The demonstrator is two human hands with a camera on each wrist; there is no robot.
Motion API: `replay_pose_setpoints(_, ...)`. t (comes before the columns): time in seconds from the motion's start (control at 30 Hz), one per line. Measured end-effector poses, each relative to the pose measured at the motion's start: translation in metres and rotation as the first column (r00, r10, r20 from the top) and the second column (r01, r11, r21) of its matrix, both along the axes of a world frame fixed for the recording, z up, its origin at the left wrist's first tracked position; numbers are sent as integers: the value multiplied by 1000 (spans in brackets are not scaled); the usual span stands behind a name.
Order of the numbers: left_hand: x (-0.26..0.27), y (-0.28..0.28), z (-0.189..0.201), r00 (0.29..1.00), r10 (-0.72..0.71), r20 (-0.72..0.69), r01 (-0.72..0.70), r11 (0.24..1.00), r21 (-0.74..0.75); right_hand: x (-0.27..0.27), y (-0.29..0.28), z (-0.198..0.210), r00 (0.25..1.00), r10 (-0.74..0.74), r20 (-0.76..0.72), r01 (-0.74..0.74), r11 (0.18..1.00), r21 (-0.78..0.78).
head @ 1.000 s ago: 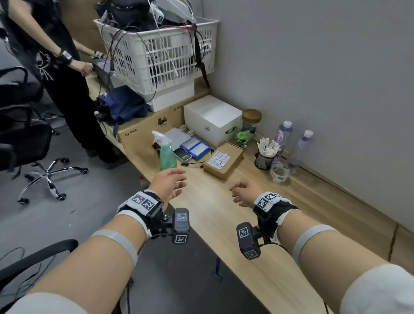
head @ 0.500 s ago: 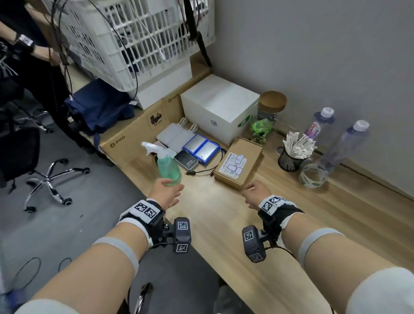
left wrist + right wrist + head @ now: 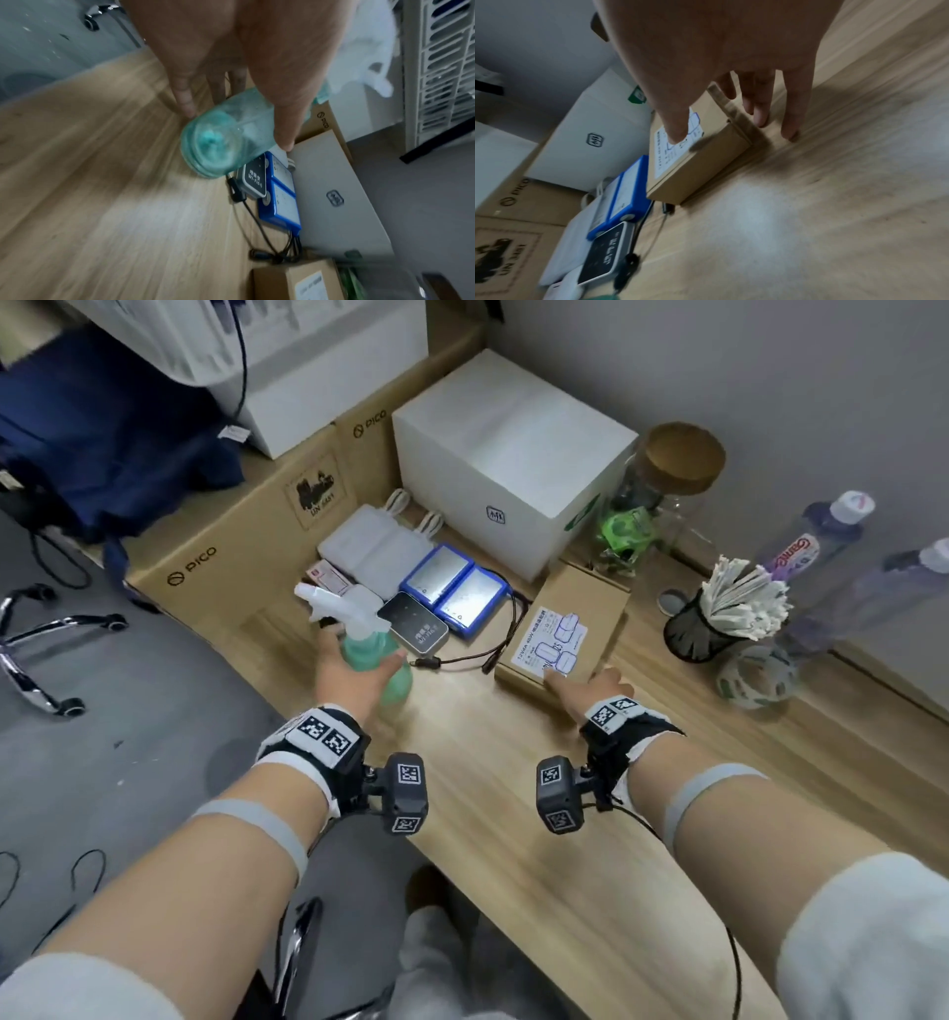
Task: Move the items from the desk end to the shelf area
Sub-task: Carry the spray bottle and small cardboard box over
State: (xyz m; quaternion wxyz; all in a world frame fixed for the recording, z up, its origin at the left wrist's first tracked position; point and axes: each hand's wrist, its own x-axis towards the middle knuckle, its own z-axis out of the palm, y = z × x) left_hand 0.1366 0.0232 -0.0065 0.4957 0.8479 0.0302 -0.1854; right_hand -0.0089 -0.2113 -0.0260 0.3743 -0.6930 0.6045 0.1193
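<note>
Two hands are in play at the cluttered end of the desk (image 3: 513, 762), and each has its own target. On the left, the left hand (image 3: 354, 672) has its fingers and thumb wrapped round the body of the green spray bottle (image 3: 377, 654); the left wrist view shows the thumb along one side and the fingers on the other, so that grasp looks set. The bottle stands near the front edge of the desk with its white trigger head up and pointing left, its long axis roughly upright but tipped a little, just beside the dark little gadget (image 3: 413, 624) and the blue packs (image 3: 454, 590).

Moving right, the right hand (image 3: 590, 685) is spread and holding nothing. Its thumb lies over the label on top of the flat brown box (image 3: 565, 629), while the fingers (image 3: 790, 121) reach down past the box's right side to the desk. The box lies flat, its long side running away from the person, directly ahead of that hand. Judging from this, closing thumb and fingers across the short width is the natural pick-up.
</note>
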Motion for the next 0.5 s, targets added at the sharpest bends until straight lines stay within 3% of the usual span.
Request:
replay_pose_setpoints(0.2, -14, -1, -13, 990, -141, -15, 141, 990, 19, 4, -5, -10, 998, 13, -56, -13, 1000, 0)
replay_pose_setpoints(0.5, -68, -18, -14, 928, -363, -82, 362, 932, -26, -63, 19, -7, 989, 148, 1, -148, 987, 59)
